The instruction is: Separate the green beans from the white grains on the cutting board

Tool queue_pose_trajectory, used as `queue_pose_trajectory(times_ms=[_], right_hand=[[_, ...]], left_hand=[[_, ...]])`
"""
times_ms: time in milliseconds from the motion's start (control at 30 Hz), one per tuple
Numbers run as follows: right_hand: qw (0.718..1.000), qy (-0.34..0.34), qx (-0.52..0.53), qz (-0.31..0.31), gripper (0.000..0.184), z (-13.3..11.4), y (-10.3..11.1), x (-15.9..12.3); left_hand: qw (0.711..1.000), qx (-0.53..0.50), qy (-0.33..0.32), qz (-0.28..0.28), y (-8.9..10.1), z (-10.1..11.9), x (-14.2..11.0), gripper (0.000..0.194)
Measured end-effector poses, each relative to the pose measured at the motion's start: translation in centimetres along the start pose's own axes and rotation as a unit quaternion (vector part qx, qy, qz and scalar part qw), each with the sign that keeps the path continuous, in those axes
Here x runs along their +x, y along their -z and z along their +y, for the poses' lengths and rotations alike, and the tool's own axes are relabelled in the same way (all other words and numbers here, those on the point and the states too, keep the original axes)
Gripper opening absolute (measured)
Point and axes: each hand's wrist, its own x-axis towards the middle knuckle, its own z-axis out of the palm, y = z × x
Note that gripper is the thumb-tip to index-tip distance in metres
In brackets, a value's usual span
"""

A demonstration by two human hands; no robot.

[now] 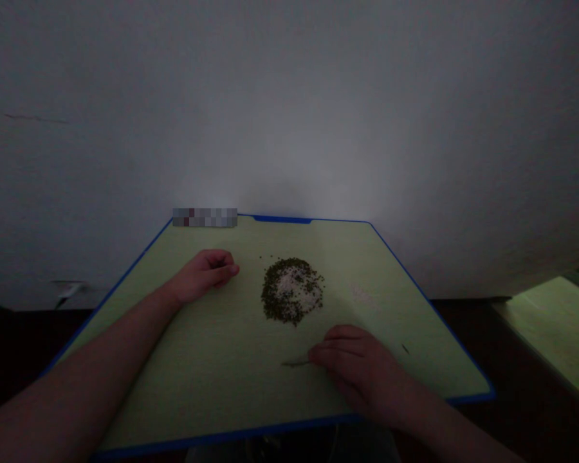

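A round pile of small green beans and pale grains (292,289) lies mixed on the pale table (212,373). My left hand (215,270) rests on the tabletop left of the pile, its fingers curled in and the thumb against them; no object shows in it. Nearer to me, at the lower right of the pile, my right hand (352,360) is closed on a thin stick-like tool (295,364). The tool points left, low over the tabletop or touching it, apart from the pile. My fingers cover its other end, and its exact kind is too dim to tell.
A small patch of pale grains (363,294) lies right of the pile. A short dark sliver (405,348) is beside my right wrist. The table has a blue rim (282,219) and stands against a grey wall (289,109). Another pale surface (560,328) is at the right.
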Motion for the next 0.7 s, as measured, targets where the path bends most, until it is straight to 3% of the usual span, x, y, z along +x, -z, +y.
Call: queue_pose_trajectory(times_ms=[200,700], right_hand=[[0.994,-0.066,-0.072,0.058,0.033,1.4,0.2,-0.4],[0.993,-0.089,-0.062,0.035,0.03,2.2,0.0,0.1]], left_hand=[[1.0,0.005,0.0,0.001,0.1,-0.1,0.0,0.029],[1.0,0.013,0.001,0.006,0.0,0.1,-0.2,0.028]])
